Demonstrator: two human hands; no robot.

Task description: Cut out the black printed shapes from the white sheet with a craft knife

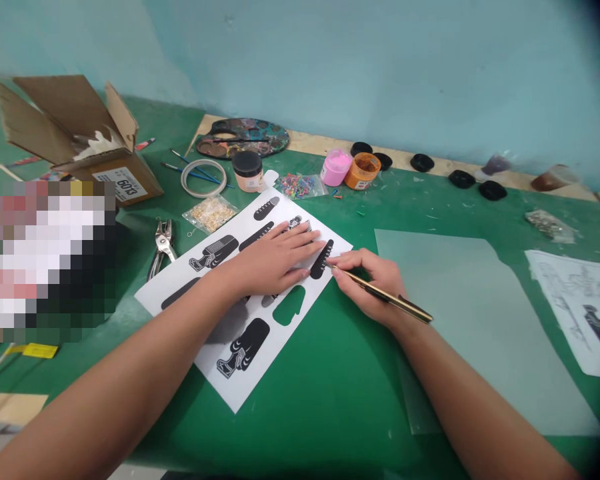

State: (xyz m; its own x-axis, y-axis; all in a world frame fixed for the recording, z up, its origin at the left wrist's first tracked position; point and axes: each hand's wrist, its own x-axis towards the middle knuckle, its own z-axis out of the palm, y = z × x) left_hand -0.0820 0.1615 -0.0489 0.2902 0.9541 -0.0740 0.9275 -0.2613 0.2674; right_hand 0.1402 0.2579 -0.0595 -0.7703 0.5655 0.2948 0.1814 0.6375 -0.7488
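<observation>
- Left hand (275, 263): fingers spread on white paper sheet (280, 335).
- Right hand (375, 280): fingers pinch thin black-and-gold pen-like stick (385, 295).
- Long black print (323, 259): between both hands, close to each, slanting away rightward.

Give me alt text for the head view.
A left hand lies flat on a white printed sheet while the right hand holds a slim pen-like tool, its tip at a dark shape near the sheet's edge. Behind stand a pink jar and an orange jar.
</observation>
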